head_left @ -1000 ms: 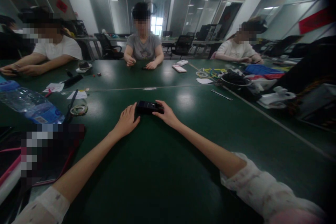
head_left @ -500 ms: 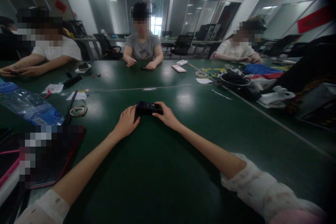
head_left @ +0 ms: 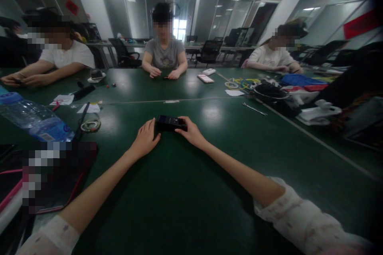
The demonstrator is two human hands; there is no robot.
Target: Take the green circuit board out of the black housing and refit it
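Note:
A small black boxy device [head_left: 168,122] with a dark display on its upper face lies on the green table, its exact kind unclear. My right hand [head_left: 191,130] grips its right end, thumb on the near side and fingers over the far side. At the left end is my left hand [head_left: 145,138], its fingers stretched out along the edge and the thumb spread toward me; whether the fingertips touch the device is hard to see.
A water bottle [head_left: 38,117] lies at left, near a bracelet [head_left: 90,126] and a dark red-edged case [head_left: 72,179]. A wrench [head_left: 254,109] and tangled cables [head_left: 239,83] are to the right. Across the green table [head_left: 191,199] sit several people, one in grey [head_left: 166,53].
The whole view has shifted slightly, with everything a little further right. My left thumb looks a bit further from the device. My right hand keeps its grip.

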